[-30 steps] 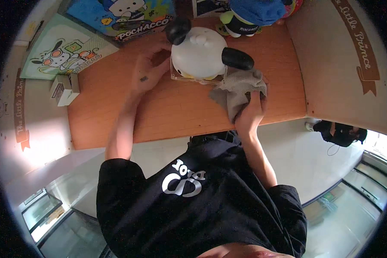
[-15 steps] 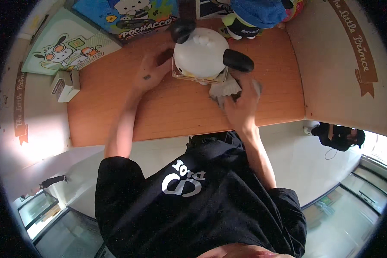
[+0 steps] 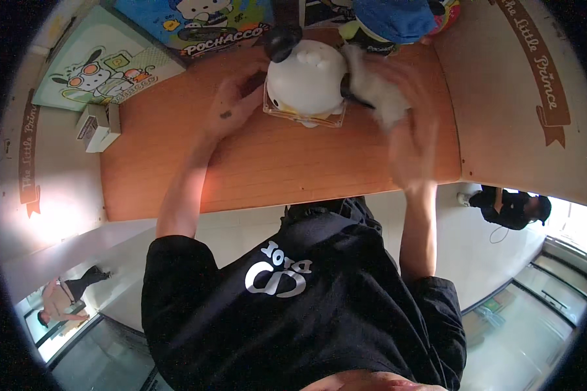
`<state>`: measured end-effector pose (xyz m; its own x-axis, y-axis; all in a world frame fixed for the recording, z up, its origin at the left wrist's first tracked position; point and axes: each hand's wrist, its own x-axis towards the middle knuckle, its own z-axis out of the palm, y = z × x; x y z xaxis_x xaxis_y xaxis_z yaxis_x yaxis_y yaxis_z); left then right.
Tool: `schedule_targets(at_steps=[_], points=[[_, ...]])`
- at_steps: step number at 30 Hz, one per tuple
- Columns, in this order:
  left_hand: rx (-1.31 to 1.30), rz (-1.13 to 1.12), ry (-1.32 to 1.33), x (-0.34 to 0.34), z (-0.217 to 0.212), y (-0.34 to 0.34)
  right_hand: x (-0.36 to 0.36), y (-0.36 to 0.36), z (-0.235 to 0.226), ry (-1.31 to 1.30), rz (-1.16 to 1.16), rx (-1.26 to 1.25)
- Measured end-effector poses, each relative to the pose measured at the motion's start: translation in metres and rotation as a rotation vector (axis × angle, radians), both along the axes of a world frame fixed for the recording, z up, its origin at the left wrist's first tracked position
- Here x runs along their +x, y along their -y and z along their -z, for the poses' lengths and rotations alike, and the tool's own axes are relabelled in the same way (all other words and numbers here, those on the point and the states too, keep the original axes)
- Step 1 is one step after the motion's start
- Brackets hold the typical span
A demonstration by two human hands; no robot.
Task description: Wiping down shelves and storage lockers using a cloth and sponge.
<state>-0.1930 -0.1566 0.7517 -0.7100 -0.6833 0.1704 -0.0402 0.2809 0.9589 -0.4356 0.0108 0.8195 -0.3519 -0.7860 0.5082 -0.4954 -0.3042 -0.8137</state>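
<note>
On the wooden shelf stands a white dog figurine [image 3: 310,78] with a round head and black ears, in glasses-like clear framing at its front. My left hand [image 3: 236,103] holds its left side, the thumb against it and the other fingers partly hidden in shadow. My right hand [image 3: 414,130], smeared by motion, grips a whitish cloth [image 3: 379,94] at the figurine's right side. The cloth covers part of the right black ear [image 3: 353,92].
A pale green picture board [image 3: 107,68] leans at the left, with a small white box [image 3: 100,128] before it. Behind stand a blue printed board [image 3: 202,25] and a plush toy with a blue cap [image 3: 394,19]. Side panels [image 3: 515,98] bound the shelf. Other people are in the background.
My right hand has swept the cloth from the figurine's front up and to the right, along its right ear. The figurine and my left hand have shifted very slightly right.
</note>
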Motion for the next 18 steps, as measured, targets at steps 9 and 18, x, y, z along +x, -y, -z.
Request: schedule_targets(at_steps=[9,18], points=[[0.058,-0.044,0.016,-0.001,-0.005,-0.007,0.020,-0.003,0.004,-0.249,-0.018,0.050],[0.013,-0.011,-0.043,-0.004,-0.006,-0.004,0.017,-0.022,0.011,-0.144,0.095,0.058]])
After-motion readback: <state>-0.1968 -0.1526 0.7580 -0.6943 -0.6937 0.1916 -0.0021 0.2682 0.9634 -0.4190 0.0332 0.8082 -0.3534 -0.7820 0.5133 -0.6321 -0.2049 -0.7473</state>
